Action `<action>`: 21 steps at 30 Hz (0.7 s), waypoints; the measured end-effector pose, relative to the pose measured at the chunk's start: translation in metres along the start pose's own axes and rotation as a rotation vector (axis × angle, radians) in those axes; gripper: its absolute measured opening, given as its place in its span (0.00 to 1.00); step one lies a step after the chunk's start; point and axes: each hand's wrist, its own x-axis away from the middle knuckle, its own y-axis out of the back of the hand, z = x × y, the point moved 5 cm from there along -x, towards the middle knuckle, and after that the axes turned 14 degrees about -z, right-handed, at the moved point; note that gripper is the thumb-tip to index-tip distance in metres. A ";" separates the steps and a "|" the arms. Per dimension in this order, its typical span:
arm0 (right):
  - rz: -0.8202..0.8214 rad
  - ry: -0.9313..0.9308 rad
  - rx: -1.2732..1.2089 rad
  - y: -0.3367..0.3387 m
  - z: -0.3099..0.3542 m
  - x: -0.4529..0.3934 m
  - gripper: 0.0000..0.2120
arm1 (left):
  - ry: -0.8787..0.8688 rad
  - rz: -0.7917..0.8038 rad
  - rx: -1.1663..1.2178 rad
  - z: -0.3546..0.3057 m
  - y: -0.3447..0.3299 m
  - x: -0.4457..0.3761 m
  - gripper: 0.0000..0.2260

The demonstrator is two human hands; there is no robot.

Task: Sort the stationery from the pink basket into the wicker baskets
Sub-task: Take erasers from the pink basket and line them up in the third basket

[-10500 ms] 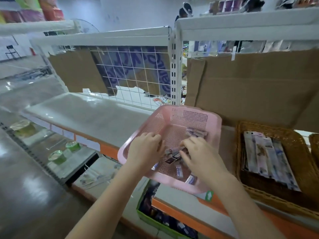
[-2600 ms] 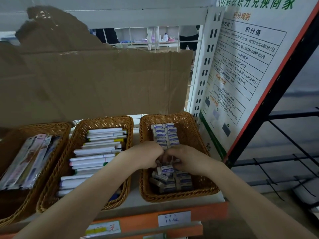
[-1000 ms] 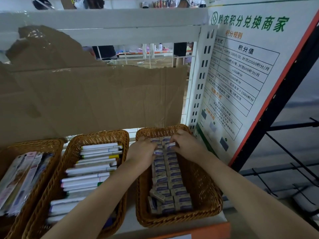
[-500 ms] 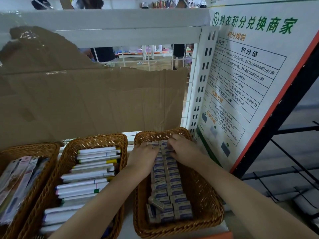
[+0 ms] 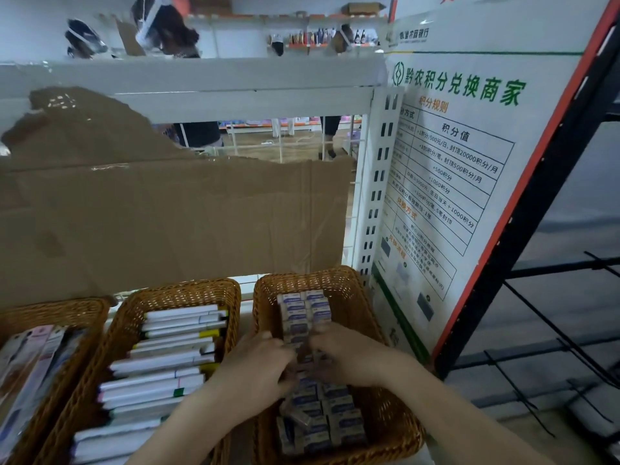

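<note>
Both hands work inside the right basket (image 5: 375,427), which sits at the right end of the shelf against the white upright (image 5: 379,196). The left hand (image 5: 258,367) and right hand (image 5: 349,357) meet over the middle of the two rows of erasers (image 5: 303,313); the fingers curl down among the boxes, but whether they pinch any cannot be told. The rows run from the far wall to the near wall, with a few boxes askew near the front. The middle basket (image 5: 134,307) holds stacked pens (image 5: 174,347); the left basket (image 5: 50,310) holds flat packets (image 5: 30,357). The pink basket is out of view, so what remains unsorted cannot be judged; this batch appears nearly placed.
</note>
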 end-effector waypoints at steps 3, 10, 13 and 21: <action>-0.003 0.006 0.047 -0.003 0.005 0.004 0.15 | -0.025 0.083 0.004 -0.004 -0.001 0.009 0.13; -0.086 0.013 0.099 -0.002 0.003 0.011 0.14 | -0.064 0.139 -0.043 -0.007 -0.003 0.018 0.13; -0.141 0.017 0.066 0.002 -0.002 0.019 0.14 | -0.078 0.170 -0.046 -0.007 -0.002 0.020 0.15; -0.168 -0.012 0.016 0.005 -0.006 0.029 0.13 | -0.147 0.233 -0.100 -0.015 -0.004 0.019 0.14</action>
